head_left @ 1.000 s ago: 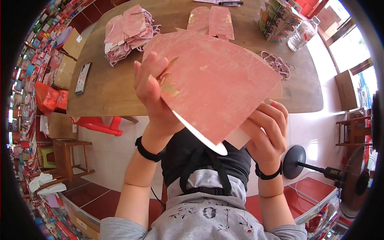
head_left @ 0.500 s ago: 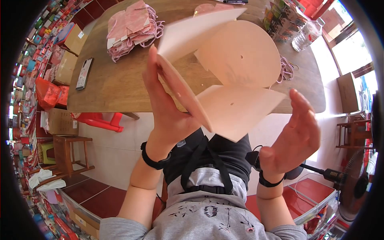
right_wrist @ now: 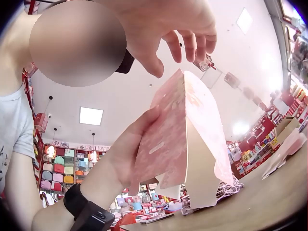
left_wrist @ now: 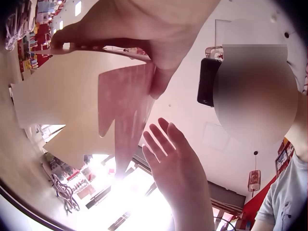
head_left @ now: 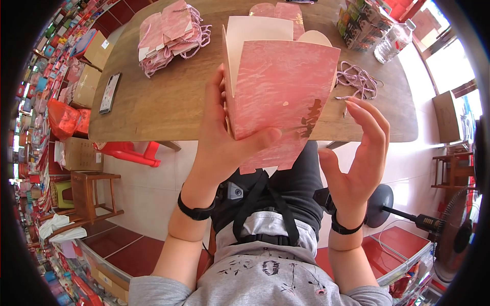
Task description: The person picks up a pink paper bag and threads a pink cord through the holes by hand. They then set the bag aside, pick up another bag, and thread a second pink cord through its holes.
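A pink marbled card box (head_left: 278, 86), partly folded up with a pale inside and a gold character on its front, is held over the table's near edge. My left hand (head_left: 217, 135) grips it at the left, thumb across the front panel and fingers round the side. Its lower flaps hang loose, and the top stands open. To the right, apart from the card, my right hand (head_left: 360, 153) is raised with relaxed fingers and holds nothing. In the right wrist view, the box (right_wrist: 163, 139) shows its notched flaps and pale inner panel.
On the wooden table (head_left: 158, 112) lie a stack of pink cards with cords (head_left: 171, 38), a loose bundle of twisted cord (head_left: 357, 81), and a phone (head_left: 109, 93). Another pink card (head_left: 291, 11), printed cartons (head_left: 360, 25) and a clear bottle (head_left: 394, 43) are farther back.
The right hand has let go of the card and moved away. In the left hand, the card spread to show its pale inside, then turned so its printed front panel faces me.
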{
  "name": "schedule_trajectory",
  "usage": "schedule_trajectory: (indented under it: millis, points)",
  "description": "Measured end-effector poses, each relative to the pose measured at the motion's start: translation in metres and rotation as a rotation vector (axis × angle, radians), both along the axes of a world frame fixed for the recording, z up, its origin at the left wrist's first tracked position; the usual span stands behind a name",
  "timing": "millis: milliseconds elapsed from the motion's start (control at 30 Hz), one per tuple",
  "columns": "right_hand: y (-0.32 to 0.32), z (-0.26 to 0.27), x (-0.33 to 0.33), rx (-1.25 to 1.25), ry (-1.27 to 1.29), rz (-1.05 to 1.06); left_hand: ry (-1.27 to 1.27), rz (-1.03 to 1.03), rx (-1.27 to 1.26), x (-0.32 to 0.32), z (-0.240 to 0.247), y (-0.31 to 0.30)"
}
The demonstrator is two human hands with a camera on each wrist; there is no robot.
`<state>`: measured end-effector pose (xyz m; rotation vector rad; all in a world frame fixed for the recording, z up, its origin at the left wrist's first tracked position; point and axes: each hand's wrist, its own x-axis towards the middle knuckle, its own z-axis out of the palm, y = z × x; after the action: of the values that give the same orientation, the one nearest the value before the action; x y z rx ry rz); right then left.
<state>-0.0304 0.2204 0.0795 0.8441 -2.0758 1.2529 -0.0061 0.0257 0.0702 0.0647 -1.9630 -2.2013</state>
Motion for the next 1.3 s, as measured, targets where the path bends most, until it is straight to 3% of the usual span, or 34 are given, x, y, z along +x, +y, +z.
schedule_trajectory:
  millis: [100, 200, 267, 300, 367, 433, 500, 567, 600, 633, 667, 767, 867, 1067, 1167, 1300]
  points:
    - [-0.002, -0.001, -0.001, -0.001, 0.01, -0.016, -0.023, -0.015, 0.083, 0.0, 0.001, 0.003]
    - [-0.003, 0.002, -0.004, -0.059, 0.066, -0.046, 0.051, -0.003, -0.056, 0.0, -0.005, 0.003]
    - [0.01, 0.008, -0.004, -0.001, 0.034, 0.004, 0.432, 0.183, -0.504, -0.002, -0.016, 0.001]
    - [0.014, 0.014, -0.004, 0.058, 0.003, 0.055, 0.431, 0.181, -0.505, -0.001, -0.018, -0.001]
    - [0.016, 0.03, -0.005, -0.031, 0.021, 0.099, 0.586, 0.352, -0.923, 0.002, -0.022, -0.007]
    - [0.017, 0.049, -0.002, 0.173, -0.106, 0.143, 0.71, 0.344, -0.899, -0.003, -0.033, -0.016]
    - [0.007, 0.054, -0.01, 0.214, -0.032, 0.128, 0.82, 0.415, -0.991, -0.003, -0.039, -0.019]
    - [0.003, 0.062, -0.012, 0.596, -0.009, 0.296, 0.845, 0.393, -0.986, -0.005, -0.042, -0.022]
    - [-0.001, 0.065, -0.011, 0.594, -0.011, 0.29, 0.841, 0.419, -1.038, -0.005, -0.04, -0.021]
    - [-0.005, 0.068, -0.01, 0.779, -0.022, 0.28, 0.837, 0.442, -1.09, -0.004, -0.038, -0.021]
    - [-0.007, 0.069, -0.009, 0.964, -0.034, 0.269, 0.855, 0.421, -1.041, -0.006, -0.04, -0.022]
    - [-0.011, 0.065, -0.025, 1.09, -0.141, 0.435, 0.751, 0.296, -0.955, -0.004, -0.036, -0.025]
    - [-0.012, 0.071, -0.034, 1.204, -0.156, 0.466, 0.708, 0.255, -0.891, -0.003, -0.038, -0.024]
    - [-0.013, 0.062, -0.038, 1.159, 0.166, 0.538, 0.611, 0.204, -0.878, 0.003, -0.033, -0.022]
    - [-0.014, 0.064, -0.038, 1.155, 0.177, 0.553, 0.572, 0.135, -0.686, 0.004, -0.036, -0.02]
    - [-0.014, 0.062, -0.039, 1.127, 0.205, 0.575, 0.62, 0.132, -0.772, 0.001, -0.03, -0.022]
